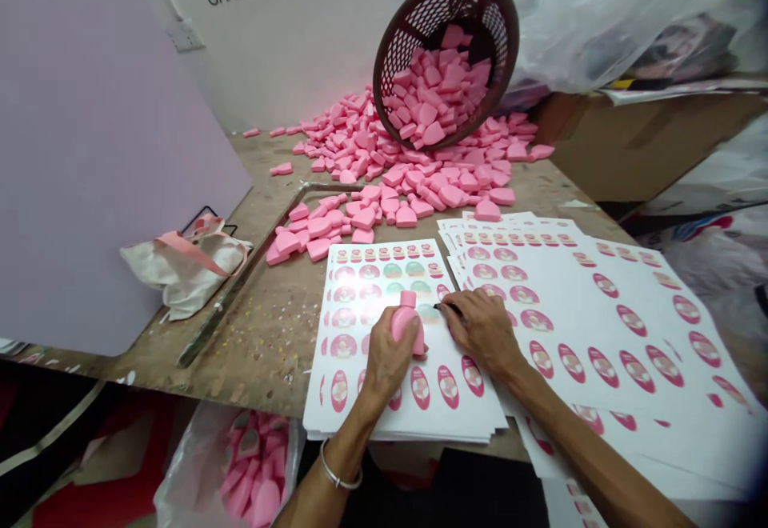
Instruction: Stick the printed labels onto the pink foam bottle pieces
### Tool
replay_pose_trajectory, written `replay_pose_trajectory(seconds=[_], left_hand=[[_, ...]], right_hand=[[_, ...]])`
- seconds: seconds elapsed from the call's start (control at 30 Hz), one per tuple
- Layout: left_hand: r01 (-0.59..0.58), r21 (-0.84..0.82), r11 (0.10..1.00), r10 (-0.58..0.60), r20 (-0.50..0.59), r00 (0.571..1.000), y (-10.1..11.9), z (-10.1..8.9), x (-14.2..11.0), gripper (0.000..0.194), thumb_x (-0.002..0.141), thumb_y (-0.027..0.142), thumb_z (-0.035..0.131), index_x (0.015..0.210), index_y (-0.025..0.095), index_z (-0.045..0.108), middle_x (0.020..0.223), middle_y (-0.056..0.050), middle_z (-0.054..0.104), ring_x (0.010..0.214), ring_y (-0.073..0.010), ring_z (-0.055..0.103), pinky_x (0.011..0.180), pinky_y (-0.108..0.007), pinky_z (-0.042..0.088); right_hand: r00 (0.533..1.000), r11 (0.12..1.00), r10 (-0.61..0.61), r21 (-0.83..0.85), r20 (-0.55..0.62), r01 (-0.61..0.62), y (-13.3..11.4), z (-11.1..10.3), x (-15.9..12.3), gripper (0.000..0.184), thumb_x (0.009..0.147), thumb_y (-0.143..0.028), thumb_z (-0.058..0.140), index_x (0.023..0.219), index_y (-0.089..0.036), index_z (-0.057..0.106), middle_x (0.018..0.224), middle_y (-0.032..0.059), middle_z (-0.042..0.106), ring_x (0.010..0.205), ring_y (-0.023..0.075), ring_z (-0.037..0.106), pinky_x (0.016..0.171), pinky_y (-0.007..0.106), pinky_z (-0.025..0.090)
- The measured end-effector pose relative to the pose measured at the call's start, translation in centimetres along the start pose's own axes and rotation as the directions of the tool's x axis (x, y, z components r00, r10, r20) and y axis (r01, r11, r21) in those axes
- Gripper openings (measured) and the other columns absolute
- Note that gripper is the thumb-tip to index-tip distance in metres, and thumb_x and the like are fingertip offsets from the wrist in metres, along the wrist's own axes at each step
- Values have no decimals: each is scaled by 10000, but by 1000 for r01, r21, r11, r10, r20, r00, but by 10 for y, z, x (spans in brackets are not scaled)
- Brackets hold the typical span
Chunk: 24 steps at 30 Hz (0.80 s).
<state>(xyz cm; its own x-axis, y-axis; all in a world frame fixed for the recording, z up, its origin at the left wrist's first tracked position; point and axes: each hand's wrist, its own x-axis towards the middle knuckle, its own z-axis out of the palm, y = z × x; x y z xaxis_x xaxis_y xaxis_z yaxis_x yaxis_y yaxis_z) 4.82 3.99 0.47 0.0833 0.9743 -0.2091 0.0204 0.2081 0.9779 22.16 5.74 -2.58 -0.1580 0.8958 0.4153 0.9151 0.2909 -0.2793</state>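
Observation:
My left hand [389,352] is wrapped round a small pink bottle [407,324] with its cap end pointing away from me. It is over a stack of sticker sheets [384,416] printed with pink oval, arched and small labels. My right hand [485,328] is closed on a thin dark pointed tool [447,306], whose kind I cannot make out. The tool's tip is at the edge of a greenish label spot [428,314] on the top sheet, just right of the bottle. Several spots nearby are the same pale green.
Many pink bottles [360,140] are heaped at the back, spilling from a tipped brown basket [509,48]. More label sheets [576,288] overlap on the right. A wooden strip [228,296] and a cloth bag [186,272] are left. Below hangs a plastic bag [192,464] of pink bottles.

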Motion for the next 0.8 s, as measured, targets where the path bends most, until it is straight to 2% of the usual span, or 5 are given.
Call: replay_pose_trajectory(seconds=[0.27, 0.53, 0.7, 0.8], left_hand=[[-26, 160, 987, 23, 24, 999, -3, 0, 1, 252, 866, 414, 517, 973, 188, 543, 652, 23, 586, 543, -163, 645, 546, -254, 492], [-32, 217, 976, 29, 16, 999, -5, 2, 0, 256, 882, 440, 487, 968, 202, 526, 669, 12, 600, 595, -187, 678, 550, -249, 471], [-27, 215, 976, 20, 33, 999, -6, -2, -8, 260, 886, 442, 482, 988, 209, 536, 682, 12, 613, 606, -182, 678, 564, -247, 469], [-20, 207, 978, 16, 20, 1000, -7, -2, -13, 268, 882, 450, 487, 984, 207, 538, 676, 14, 609, 596, -180, 678, 551, -241, 464]], right_hand=[[994, 1000, 27, 17, -109, -26, 4, 8, -3, 135, 890, -252, 528, 832, -187, 630, 822, 33, 684, 758, 189, 534, 699, 331, 306], [999, 987, 42, 152, 18, -44, -2, 5, -6, 95, 856, -238, 551, 785, -196, 597, 726, 0, 643, 701, 165, 517, 698, 318, 315], [996, 999, 23, 32, -83, -20, -3, 3, -4, 119, 869, -239, 525, 809, -183, 611, 773, 30, 663, 743, 189, 527, 715, 339, 309], [998, 1000, -14, 5, -53, 15, -3, 0, -5, 123, 864, -224, 522, 801, -185, 620, 743, 31, 654, 732, 190, 522, 710, 342, 304]])
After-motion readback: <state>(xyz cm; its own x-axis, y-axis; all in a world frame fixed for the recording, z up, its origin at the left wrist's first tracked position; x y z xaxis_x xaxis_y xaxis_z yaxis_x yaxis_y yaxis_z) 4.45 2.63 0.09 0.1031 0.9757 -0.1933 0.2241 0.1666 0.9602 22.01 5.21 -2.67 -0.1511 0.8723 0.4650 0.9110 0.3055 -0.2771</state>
